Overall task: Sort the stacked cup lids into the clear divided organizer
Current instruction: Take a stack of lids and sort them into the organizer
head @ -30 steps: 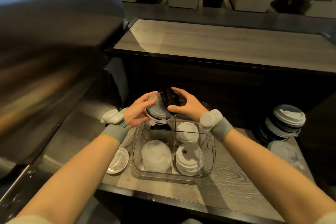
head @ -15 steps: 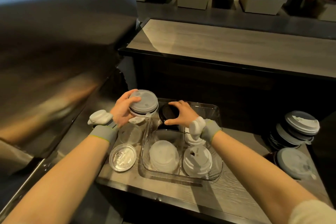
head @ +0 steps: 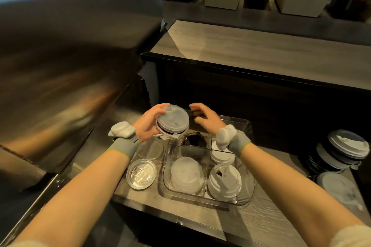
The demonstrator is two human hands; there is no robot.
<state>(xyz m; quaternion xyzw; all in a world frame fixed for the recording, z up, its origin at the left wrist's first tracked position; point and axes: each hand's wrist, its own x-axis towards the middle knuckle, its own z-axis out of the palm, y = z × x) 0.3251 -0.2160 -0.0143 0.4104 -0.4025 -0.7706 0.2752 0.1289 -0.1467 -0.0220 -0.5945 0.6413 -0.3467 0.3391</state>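
Note:
My left hand (head: 148, 124) holds a small stack of lids (head: 172, 121), grey-white on top with dark ones beneath, just above the far left corner of the clear divided organizer (head: 200, 193). My right hand (head: 206, 117) hovers open beside the stack, fingers spread, holding nothing. The organizer's far left compartment holds a black lid (head: 195, 140). White lids (head: 222, 155) fill the far right compartment, a frosted lid (head: 187, 172) the near left, and a white sip lid (head: 224, 179) the near right.
Two clear lids (head: 141, 173) lie on the counter left of the organizer. A mixed stack of grey and black lids (head: 341, 152) stands at the right, with a loose grey lid (head: 339, 188) in front. A steel appliance (head: 60, 66) looms left; a raised counter (head: 261, 54) runs behind.
My right hand let go of the black lid in the far left compartment and rose, open, toward the stack. My left hand brought the stack back right, over the organizer's corner.

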